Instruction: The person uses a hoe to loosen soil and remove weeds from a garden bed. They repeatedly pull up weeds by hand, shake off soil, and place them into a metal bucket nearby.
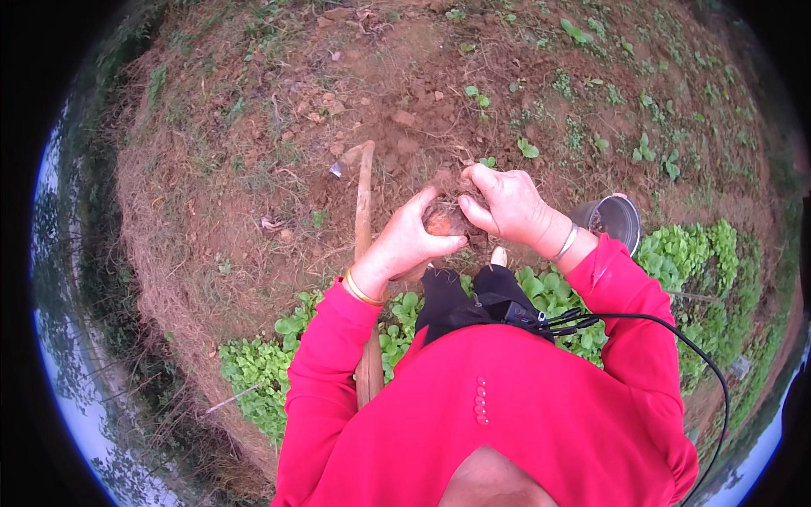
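My left hand (408, 239) curls its thumb and fingers around a round, reddish-brown clump (441, 223), which has soil and fine roots on it. Whether it is a tuber or an earth clod I cannot tell. From the other side, my right hand (514, 206) pinches the fibrous roots (451, 184) at the clump's upper part. Both hands are raised in front of my dark trousers (447, 298). A hoe stands at my left, its wooden handle (363, 215) passing behind my left forearm. The metal-edged hoe head (337, 167) lies at the soil.
A dark plastic bucket (627, 218) is tipped towards me at the right. Leafy green seedlings grow densely by my feet (551, 291) and on the left (253, 374). Loose brown soil (405, 120) with small sprouts spreads ahead. A black cable (687, 342) runs from my waist past my right arm.
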The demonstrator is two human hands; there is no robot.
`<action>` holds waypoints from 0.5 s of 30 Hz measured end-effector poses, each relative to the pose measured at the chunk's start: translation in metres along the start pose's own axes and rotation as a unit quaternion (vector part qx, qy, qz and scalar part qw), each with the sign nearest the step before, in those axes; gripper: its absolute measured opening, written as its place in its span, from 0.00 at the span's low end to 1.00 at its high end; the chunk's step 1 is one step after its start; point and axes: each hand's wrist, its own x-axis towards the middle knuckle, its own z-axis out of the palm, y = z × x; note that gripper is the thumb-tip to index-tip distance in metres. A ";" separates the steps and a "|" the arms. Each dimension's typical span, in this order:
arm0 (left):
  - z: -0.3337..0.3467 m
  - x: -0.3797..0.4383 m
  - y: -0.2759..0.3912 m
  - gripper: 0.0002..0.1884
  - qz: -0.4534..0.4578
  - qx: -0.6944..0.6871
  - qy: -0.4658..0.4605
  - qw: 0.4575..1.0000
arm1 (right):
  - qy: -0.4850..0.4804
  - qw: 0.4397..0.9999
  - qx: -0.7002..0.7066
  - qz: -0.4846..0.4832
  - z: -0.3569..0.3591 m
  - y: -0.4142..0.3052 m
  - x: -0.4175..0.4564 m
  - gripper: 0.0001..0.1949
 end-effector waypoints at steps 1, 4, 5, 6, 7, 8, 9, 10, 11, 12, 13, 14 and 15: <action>-0.001 -0.001 0.000 0.40 -0.008 0.023 0.004 1.000 | -0.011 1.000 0.005 0.008 -0.002 0.000 0.001 0.16; -0.006 0.001 -0.006 0.39 0.006 0.083 0.017 0.996 | -0.026 0.999 0.022 0.024 -0.003 0.000 0.001 0.16; -0.007 0.001 -0.008 0.39 0.017 0.101 0.021 0.994 | -0.028 0.999 0.028 0.028 -0.003 -0.001 0.002 0.16; -0.006 0.001 -0.006 0.39 0.016 0.118 0.028 0.993 | -0.031 0.998 0.036 0.046 -0.004 0.000 0.001 0.16; -0.005 0.001 -0.002 0.39 0.014 0.134 0.034 0.990 | -0.034 0.996 0.044 0.063 -0.004 0.000 0.000 0.16; -0.004 0.001 0.001 0.39 0.012 0.150 0.040 0.988 | -0.037 0.995 0.052 0.080 -0.004 0.001 0.000 0.17; -0.004 0.001 0.001 0.39 0.013 0.143 0.036 0.989 | -0.025 0.995 0.059 0.079 -0.003 0.002 -0.001 0.17; -0.004 0.001 0.001 0.39 0.014 0.136 0.032 0.990 | -0.013 0.995 0.067 0.078 -0.001 0.003 -0.003 0.17; -0.004 0.001 0.002 0.39 0.015 0.129 0.028 0.991 | -0.001 0.994 0.074 0.076 0.001 0.005 -0.005 0.16; -0.003 0.001 0.004 0.39 0.004 0.118 0.022 0.993 | 0.012 0.994 0.080 0.076 0.003 0.006 -0.006 0.16; -0.002 0.001 0.009 0.39 -0.007 0.107 0.016 0.994 | 0.026 0.993 0.087 0.076 0.004 0.007 -0.008 0.16; -0.001 0.001 0.011 0.39 -0.018 0.097 0.009 0.995 | 0.039 0.992 0.093 0.076 0.005 0.008 -0.010 0.16; -0.001 0.002 0.011 0.39 -0.013 0.093 0.009 0.996 | 0.048 0.991 0.095 0.081 0.006 0.008 -0.011 0.16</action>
